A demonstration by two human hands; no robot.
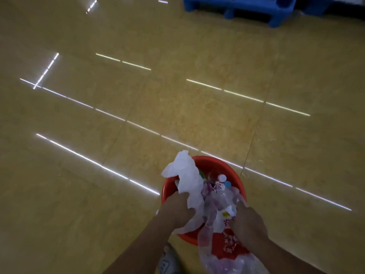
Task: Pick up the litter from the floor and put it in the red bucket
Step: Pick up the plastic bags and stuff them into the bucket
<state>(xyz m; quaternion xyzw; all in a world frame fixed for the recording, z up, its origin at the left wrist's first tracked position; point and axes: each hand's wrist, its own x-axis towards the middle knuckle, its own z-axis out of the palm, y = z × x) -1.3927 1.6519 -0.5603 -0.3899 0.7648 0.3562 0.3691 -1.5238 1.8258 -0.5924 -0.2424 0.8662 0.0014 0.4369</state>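
The red bucket [215, 165] stands on the tan floor at the bottom centre, just in front of me. My left hand [175, 209] grips a crumpled white paper [187, 175] that sticks up over the bucket's left rim. My right hand [248, 222] grips a clear plastic bag with red print [227, 248], which hangs over the bucket's near rim toward me. Inside the bucket lie plastic bottles, one with a white cap [222, 177] and one with a blue cap [227, 183], partly hidden by the bag.
Glossy tan floor tiles [138, 95] with bright light reflections spread all around. A blue plastic pallet [246, 6] sits at the far upper right. My shoe [167, 262] shows just below the bucket.
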